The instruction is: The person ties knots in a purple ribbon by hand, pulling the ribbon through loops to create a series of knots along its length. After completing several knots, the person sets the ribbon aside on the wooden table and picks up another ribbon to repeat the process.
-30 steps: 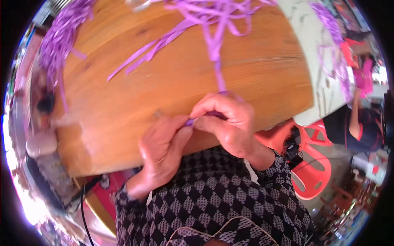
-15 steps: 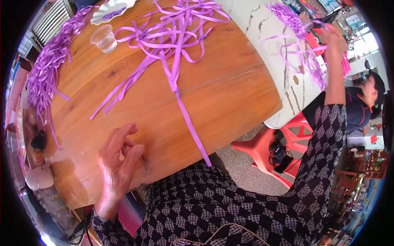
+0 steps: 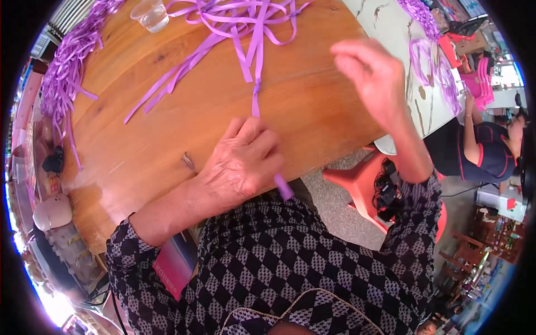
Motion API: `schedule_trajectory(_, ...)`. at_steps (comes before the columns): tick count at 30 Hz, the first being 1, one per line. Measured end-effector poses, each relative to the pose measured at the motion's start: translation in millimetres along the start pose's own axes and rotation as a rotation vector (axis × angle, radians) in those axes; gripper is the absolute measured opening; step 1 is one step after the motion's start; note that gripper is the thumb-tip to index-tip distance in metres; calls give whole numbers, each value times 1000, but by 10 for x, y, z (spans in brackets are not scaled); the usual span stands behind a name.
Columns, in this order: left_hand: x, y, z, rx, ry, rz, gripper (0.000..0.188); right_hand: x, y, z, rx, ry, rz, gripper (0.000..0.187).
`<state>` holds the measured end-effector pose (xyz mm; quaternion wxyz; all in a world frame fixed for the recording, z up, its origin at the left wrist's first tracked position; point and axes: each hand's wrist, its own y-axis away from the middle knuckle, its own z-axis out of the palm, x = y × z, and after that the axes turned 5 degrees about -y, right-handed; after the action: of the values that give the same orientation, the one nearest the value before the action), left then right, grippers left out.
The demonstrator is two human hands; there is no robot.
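My left hand [image 3: 243, 156] is closed around a long purple ribbon [image 3: 255, 106] near the table's front edge. The ribbon's loose end [image 3: 283, 188] hangs out below my fingers toward my lap. Above my hand, the strip has a small knot and runs up to a looped bundle of purple ribbon [image 3: 259, 28]. Over the right side of the table, my right hand [image 3: 375, 84] is raised, its fingertips drawn together; whether something small is between them cannot be made out.
A clear plastic cup [image 3: 152, 17] stands at the back left of the wooden table [image 3: 139, 151]. Heaps of purple ribbon lie at the left edge [image 3: 72, 72] and on the white marbled surface [image 3: 410, 106]. A red stool [image 3: 357, 181] holds black cables. Another person [image 3: 486, 148] is at the right.
My left hand has moved right and closed on the ribbon's lower part. My right hand has come back from the ribbons at far right to above the wooden table. The view has shifted.
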<state>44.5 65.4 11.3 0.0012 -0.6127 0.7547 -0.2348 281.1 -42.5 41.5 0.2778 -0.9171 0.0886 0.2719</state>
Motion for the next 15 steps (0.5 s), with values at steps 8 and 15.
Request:
schedule_trajectory(8, 132, 109, -175, 119, 91, -208, 20, -740, 657, 363, -206, -396, -129, 19)
schedule_trajectory(15, 22, 399, -543, 56, 207, -308, 19, -756, 499, 317, -1, -345, -181, 13)
